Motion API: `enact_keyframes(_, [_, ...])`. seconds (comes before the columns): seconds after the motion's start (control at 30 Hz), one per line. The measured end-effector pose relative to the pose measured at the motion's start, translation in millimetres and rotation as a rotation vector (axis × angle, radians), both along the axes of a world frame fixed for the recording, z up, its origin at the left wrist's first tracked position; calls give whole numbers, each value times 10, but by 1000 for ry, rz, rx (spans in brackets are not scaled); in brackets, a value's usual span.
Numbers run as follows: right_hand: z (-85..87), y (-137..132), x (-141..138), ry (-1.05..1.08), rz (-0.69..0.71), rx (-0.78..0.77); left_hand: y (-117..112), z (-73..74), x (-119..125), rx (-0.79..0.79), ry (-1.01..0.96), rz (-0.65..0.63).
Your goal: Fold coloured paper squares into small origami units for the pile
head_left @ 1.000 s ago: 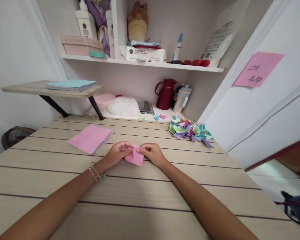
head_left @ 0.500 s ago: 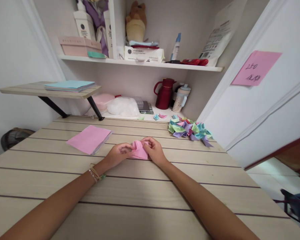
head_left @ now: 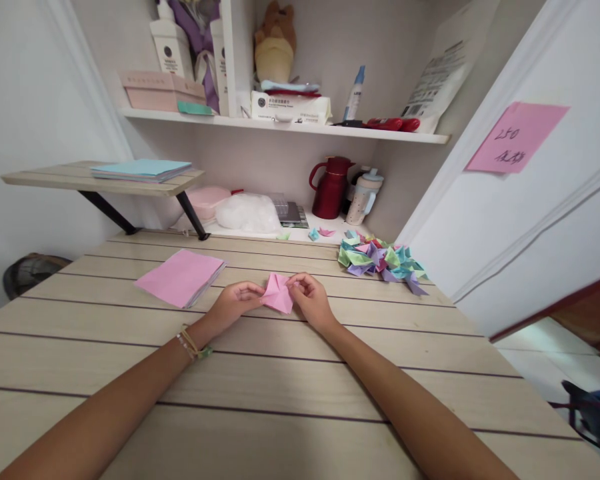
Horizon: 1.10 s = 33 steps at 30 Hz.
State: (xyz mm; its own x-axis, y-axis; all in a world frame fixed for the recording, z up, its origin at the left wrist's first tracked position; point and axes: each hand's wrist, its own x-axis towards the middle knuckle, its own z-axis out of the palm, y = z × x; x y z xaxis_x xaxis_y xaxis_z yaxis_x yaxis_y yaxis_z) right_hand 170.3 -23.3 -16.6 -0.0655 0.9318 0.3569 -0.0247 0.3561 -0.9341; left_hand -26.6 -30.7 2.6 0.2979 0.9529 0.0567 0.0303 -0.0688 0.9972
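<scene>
A small pink sheet of folded paper (head_left: 279,295) is held just above the slatted tabletop, creases showing on its face. My left hand (head_left: 237,303) pinches its left corner between thumb and fingers. At the opposite edge, my right hand (head_left: 310,300) grips the paper the same way, its fingertips partly covering that side. To the left lies a stack of pink paper sheets (head_left: 180,277). A heap of folded paper pieces (head_left: 380,260) in green, purple and blue sits at the back right.
A raised wooden shelf (head_left: 40,175) on black brackets bears blue paper (head_left: 143,169) at the left. Behind the table stand a dark red jug (head_left: 331,190), a pale tumbler (head_left: 363,199) and a white plastic bag (head_left: 249,213). A pink note (head_left: 517,139) is stuck on the right wall.
The pink paper has turned and tilted in my fingers, its left corner now pointing into my left hand. Both hands stay nearly in place.
</scene>
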Motion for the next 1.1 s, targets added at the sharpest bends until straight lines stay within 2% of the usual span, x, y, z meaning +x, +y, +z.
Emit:
enact_keyframes(0.27, [58, -61, -16, -103, 47, 14, -4, 58, -38, -30, -90, 60])
enact_keyframes(0.6, [80, -90, -16, -225, -26, 115, -7, 10, 16, 18, -7, -37])
enact_keyframes(0.9, [70, -94, -24, -194, 41, 12, -32, 88, -10, 104, 149, 94])
enact_keyframes(1.1, [63, -91, -33, -179, 94, -3, 2, 41, -11, 50, -71, 79])
